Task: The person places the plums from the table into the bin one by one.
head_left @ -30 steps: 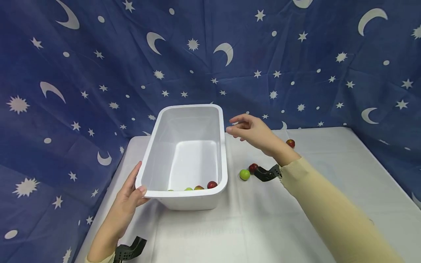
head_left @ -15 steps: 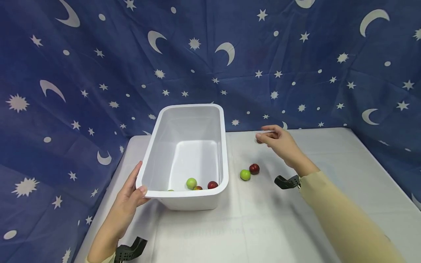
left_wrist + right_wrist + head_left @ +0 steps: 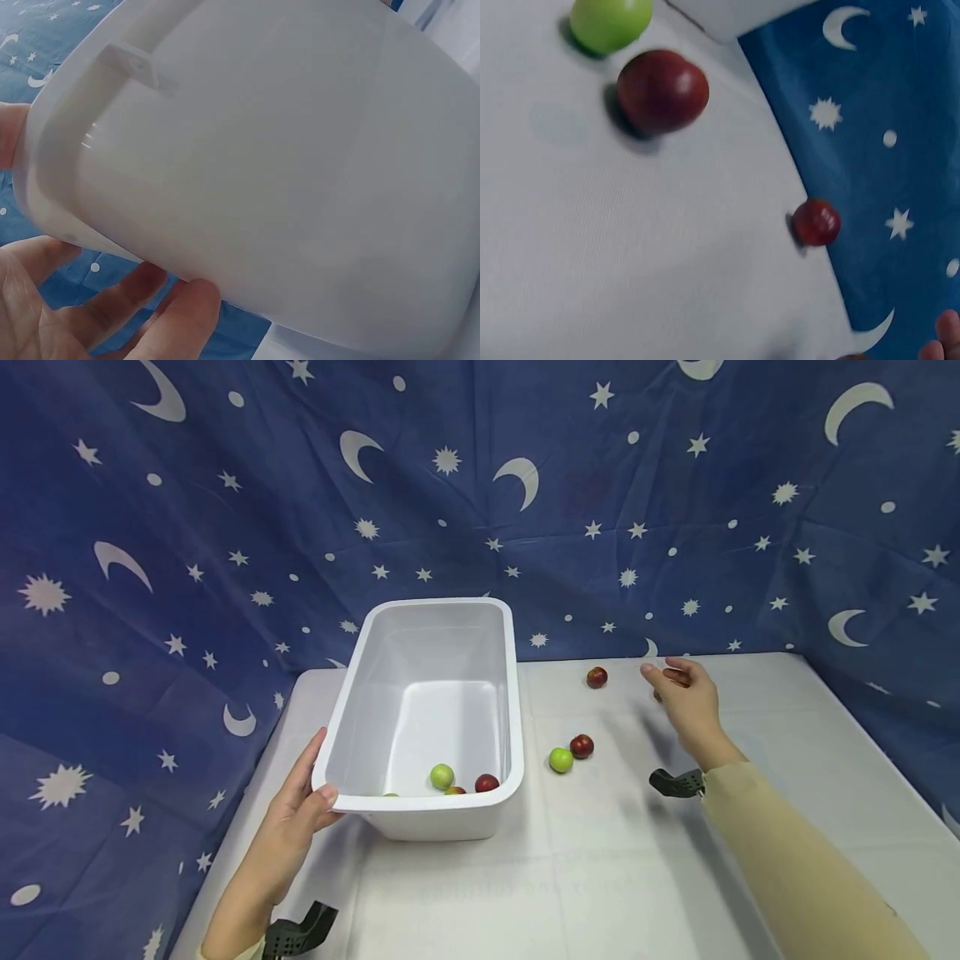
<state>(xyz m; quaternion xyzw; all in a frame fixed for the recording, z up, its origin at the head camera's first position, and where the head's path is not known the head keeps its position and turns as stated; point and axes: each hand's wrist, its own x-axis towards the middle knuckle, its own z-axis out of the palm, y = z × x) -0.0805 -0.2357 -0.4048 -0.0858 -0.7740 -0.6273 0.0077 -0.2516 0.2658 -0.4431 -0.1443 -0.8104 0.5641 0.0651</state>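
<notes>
My left hand [image 3: 311, 802] grips the near left corner of a white plastic tub [image 3: 352, 693], thumb over the rim. In the left wrist view its fingers [image 3: 112, 315] lie under the tub's outer wall [image 3: 262, 165]. Several small green and red fruits lie at the tub's near end, among them a green one [image 3: 442, 776] and a red one [image 3: 486, 782]. My right hand [image 3: 682, 685] hovers with relaxed fingers and holds nothing. It is at the table's back, right beside a red fruit [image 3: 657, 696] that it partly hides. Its fingertip [image 3: 946, 334] shows in the right wrist view.
On the white table [image 3: 615, 877] lie another red fruit [image 3: 597, 677] [image 3: 816, 222] near the back edge, and a green fruit [image 3: 559, 760] [image 3: 609, 22] touching a red one [image 3: 581, 746] [image 3: 662, 90] right of the tub. A blue star-and-moon cloth [image 3: 600, 510] hangs behind.
My right hand moved from the tub's far right rim rightward to the far red fruit, uncovering another red fruit. A green fruit rolled inside the tub. The left hand kept still.
</notes>
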